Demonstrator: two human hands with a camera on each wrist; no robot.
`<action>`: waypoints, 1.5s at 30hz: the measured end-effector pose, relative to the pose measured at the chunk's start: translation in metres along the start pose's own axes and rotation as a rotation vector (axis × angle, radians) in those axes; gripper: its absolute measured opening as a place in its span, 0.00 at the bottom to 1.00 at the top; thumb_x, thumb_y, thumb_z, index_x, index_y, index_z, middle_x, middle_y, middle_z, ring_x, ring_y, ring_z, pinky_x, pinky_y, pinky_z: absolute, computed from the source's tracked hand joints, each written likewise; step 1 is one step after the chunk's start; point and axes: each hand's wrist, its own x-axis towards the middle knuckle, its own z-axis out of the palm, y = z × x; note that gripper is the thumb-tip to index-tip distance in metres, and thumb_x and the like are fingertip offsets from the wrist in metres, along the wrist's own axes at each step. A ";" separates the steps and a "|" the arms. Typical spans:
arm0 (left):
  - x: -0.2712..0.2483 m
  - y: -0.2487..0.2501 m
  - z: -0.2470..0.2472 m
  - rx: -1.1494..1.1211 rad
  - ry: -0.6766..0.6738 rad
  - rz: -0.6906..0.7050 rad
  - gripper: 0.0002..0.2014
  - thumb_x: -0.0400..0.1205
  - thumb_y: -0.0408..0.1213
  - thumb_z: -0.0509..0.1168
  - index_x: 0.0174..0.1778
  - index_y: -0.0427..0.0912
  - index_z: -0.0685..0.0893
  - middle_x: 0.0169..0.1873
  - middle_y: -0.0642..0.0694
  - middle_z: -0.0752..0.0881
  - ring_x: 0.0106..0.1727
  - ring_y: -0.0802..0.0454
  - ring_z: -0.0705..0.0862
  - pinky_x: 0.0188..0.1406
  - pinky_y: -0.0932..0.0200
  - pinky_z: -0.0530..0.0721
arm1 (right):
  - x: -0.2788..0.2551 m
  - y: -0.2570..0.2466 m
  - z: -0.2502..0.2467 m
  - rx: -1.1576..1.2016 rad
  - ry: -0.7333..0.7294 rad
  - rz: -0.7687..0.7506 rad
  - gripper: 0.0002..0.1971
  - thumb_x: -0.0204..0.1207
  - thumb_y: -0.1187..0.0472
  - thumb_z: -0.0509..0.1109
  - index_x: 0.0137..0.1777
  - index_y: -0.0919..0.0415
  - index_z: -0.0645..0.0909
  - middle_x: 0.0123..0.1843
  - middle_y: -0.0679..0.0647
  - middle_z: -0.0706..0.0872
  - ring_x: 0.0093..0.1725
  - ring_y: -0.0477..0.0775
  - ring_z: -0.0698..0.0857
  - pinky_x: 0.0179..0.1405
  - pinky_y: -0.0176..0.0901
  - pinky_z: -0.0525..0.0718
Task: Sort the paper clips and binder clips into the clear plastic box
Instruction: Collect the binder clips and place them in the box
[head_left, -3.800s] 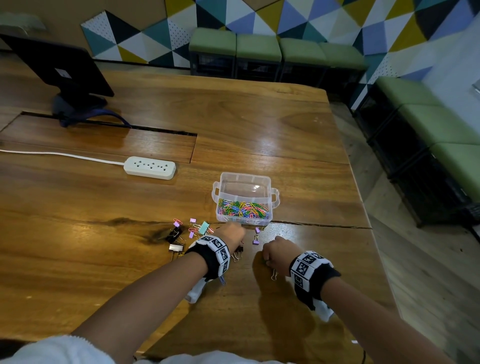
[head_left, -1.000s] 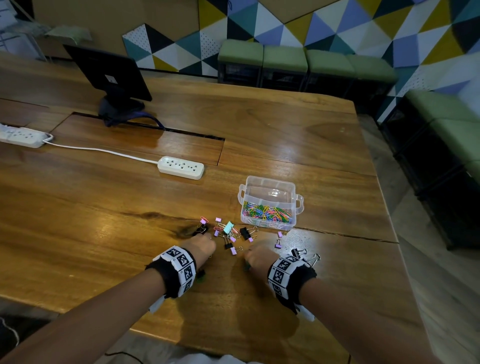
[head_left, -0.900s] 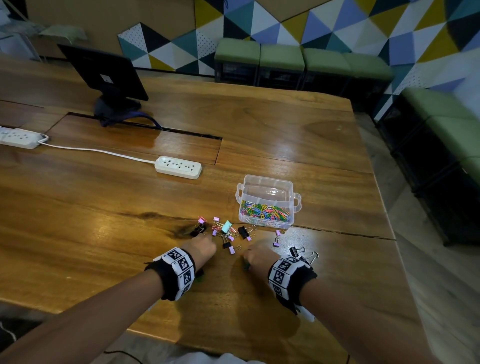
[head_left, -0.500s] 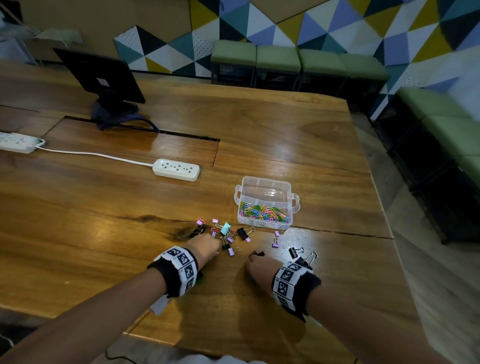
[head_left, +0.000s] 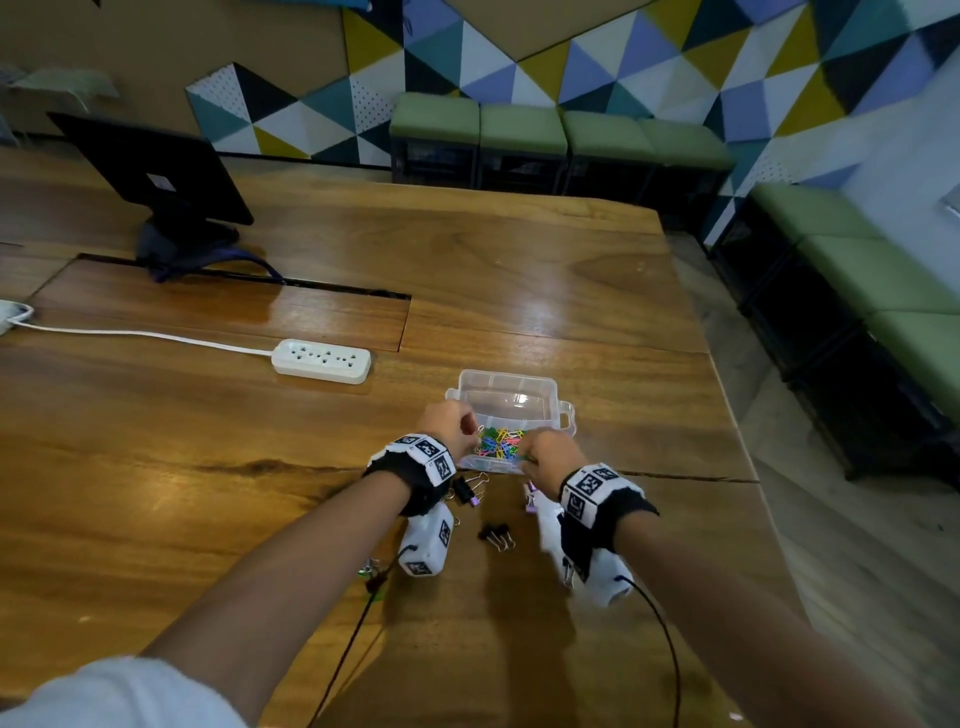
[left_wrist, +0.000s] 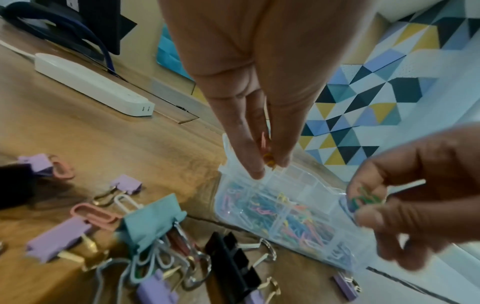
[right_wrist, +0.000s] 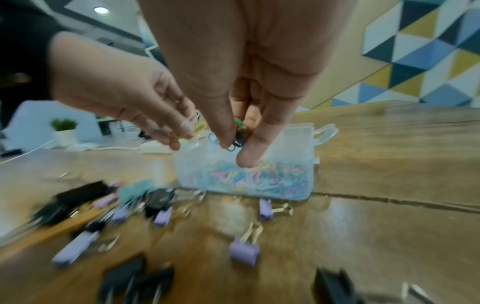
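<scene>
A clear plastic box with side handles stands open on the brown wooden table. Its near compartments hold a heap of multicoloured paper clips; the far compartments appear bare. Left hand, above the box's left end: thumb and fingertips pressed together on a few yellow and pink paper clips. Right hand, over the near right corner: fingertips pinching a small bunch of green and dark paper clips. On the table just in front of the box lie loose binder clips: lilac, one teal and black, with wire handles. A white power strip lies well to the left of the box.
</scene>
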 end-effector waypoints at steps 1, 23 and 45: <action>0.004 0.002 0.000 -0.004 -0.003 -0.014 0.08 0.76 0.32 0.72 0.49 0.36 0.86 0.49 0.42 0.88 0.51 0.47 0.87 0.54 0.52 0.88 | 0.005 0.003 -0.004 0.037 0.045 0.026 0.09 0.78 0.64 0.66 0.54 0.65 0.83 0.57 0.61 0.85 0.57 0.57 0.84 0.59 0.47 0.83; -0.041 -0.029 -0.012 0.003 -0.157 0.117 0.08 0.80 0.29 0.66 0.50 0.43 0.88 0.54 0.49 0.88 0.58 0.55 0.85 0.62 0.60 0.82 | -0.011 0.004 0.018 0.037 0.087 -0.135 0.11 0.78 0.64 0.62 0.55 0.57 0.84 0.62 0.56 0.83 0.63 0.55 0.79 0.65 0.47 0.78; -0.144 -0.105 0.006 0.415 -0.372 0.067 0.09 0.79 0.39 0.68 0.54 0.45 0.83 0.66 0.47 0.75 0.68 0.50 0.75 0.64 0.57 0.75 | -0.043 -0.027 0.059 -0.152 -0.213 -0.065 0.10 0.70 0.64 0.66 0.50 0.52 0.76 0.57 0.52 0.77 0.58 0.55 0.79 0.60 0.50 0.82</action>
